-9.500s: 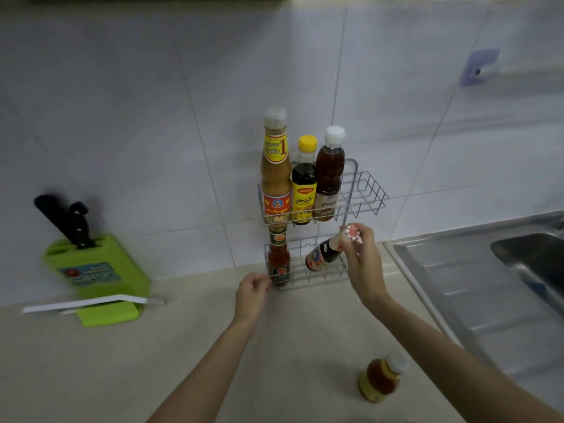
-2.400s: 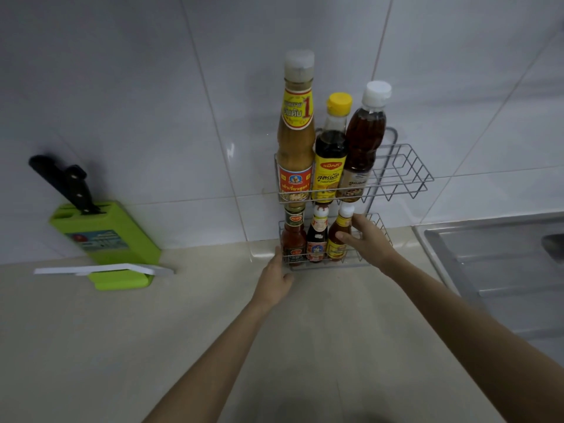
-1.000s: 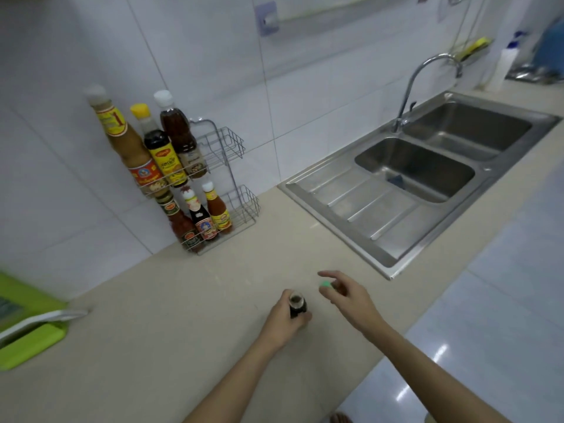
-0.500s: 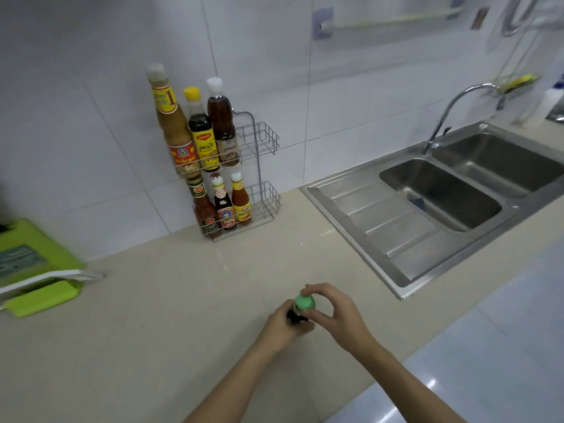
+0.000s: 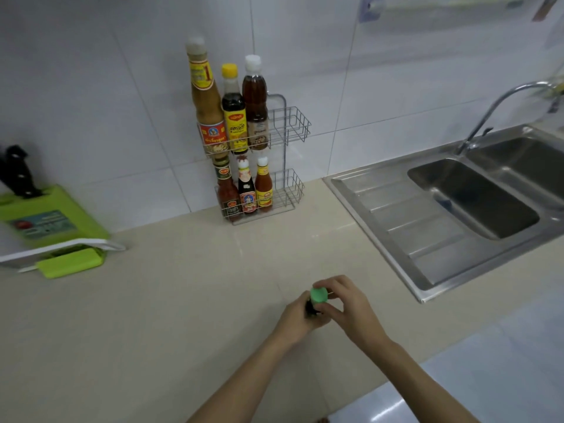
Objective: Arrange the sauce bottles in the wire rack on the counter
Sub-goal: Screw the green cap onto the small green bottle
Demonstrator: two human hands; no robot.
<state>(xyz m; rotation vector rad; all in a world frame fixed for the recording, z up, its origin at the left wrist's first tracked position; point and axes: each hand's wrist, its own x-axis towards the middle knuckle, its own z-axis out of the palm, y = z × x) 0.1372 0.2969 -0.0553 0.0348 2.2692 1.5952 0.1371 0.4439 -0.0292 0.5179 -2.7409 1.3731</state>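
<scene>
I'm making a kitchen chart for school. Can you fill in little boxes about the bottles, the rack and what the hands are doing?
top shelf: three tall bottles in the wire rack
bottom shelf: three small bottles, upright
free room: right end of both shelves
left hand: holds a small dark bottle on the counter
right hand: fingers on its green cap
beside rack: sink right, green knife block left
</scene>
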